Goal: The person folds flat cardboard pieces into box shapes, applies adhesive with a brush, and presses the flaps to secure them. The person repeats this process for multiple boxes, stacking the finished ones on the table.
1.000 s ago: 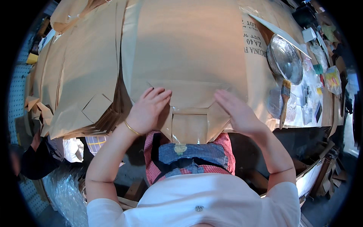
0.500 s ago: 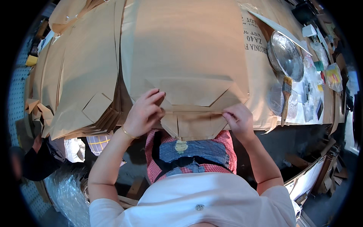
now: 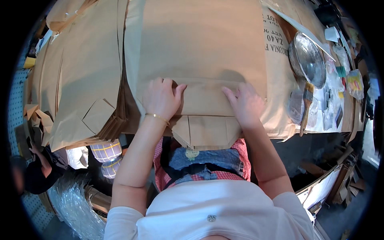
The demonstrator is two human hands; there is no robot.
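Observation:
A large brown paper bag lies flat before me, its folded end toward my body. Across that end runs a creased flap, and a smaller angled flap hangs past the table edge above my lap. My left hand presses on the left end of the creased flap, fingers bent over the paper and thumb stretched out to the right. At the flap's right end rests my right hand, its thumb pointing inward, away from the fingers. Some fingertips are hidden behind the hands.
On the left lies a stack of brown paper bags with folded corners. To the right are a metal bowl, a paintbrush and several plastic packets. Another person's arm shows at far left, beside clear plastic wrap.
Both hands have moved away from me, from the fold near the table edge onto the creased flap. The right hand has let go of its pinch at the fold's right end.

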